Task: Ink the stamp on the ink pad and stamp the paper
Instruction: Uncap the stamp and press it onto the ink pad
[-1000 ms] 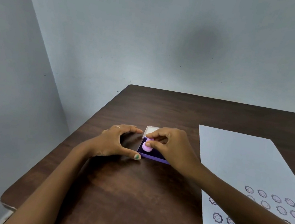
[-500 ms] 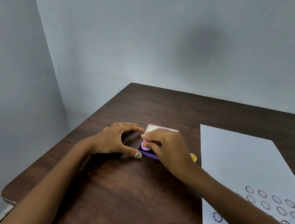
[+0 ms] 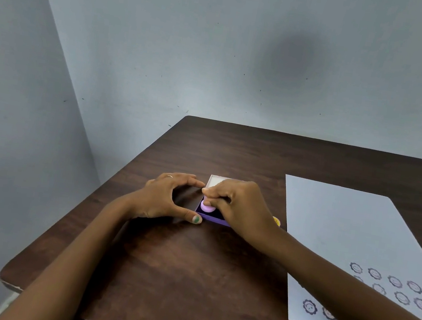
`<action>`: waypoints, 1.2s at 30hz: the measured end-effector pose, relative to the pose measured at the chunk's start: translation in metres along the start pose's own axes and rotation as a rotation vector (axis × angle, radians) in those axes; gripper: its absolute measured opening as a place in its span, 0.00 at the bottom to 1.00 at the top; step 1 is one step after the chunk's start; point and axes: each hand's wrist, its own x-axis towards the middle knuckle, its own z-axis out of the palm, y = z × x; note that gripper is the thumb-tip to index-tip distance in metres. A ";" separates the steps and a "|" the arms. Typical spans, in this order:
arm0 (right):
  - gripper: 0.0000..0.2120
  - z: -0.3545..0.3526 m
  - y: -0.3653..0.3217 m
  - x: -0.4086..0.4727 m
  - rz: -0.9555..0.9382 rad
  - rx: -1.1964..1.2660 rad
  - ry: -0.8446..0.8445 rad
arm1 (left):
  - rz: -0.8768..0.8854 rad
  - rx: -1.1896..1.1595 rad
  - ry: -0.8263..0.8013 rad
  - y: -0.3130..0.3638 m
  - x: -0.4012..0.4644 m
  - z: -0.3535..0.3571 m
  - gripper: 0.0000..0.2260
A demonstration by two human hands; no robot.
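Observation:
A small pink round stamp (image 3: 207,207) stands on the purple ink pad (image 3: 212,217) near the middle of the dark wooden table. My right hand (image 3: 242,209) pinches the stamp from above and hides most of the pad. The pad's white lid (image 3: 215,181) lies open behind it. My left hand (image 3: 169,197) rests on the table at the pad's left side, thumb and forefinger touching its edge. A white sheet of paper (image 3: 340,232) lies to the right, with several purple flower-shaped stamp marks (image 3: 394,282) near its front.
A small yellow object (image 3: 276,220) peeks out behind my right wrist, between pad and paper. The table (image 3: 187,278) stands in a corner of grey walls; its left edge and front left corner are near my left forearm.
The view shifted slightly. My right hand has slid a little left on the pad with the stamp and covers more of it. My left hand stays in place.

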 end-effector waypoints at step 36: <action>0.06 0.000 -0.001 0.000 -0.080 -0.048 -0.040 | 0.000 0.007 0.042 0.000 0.001 0.003 0.33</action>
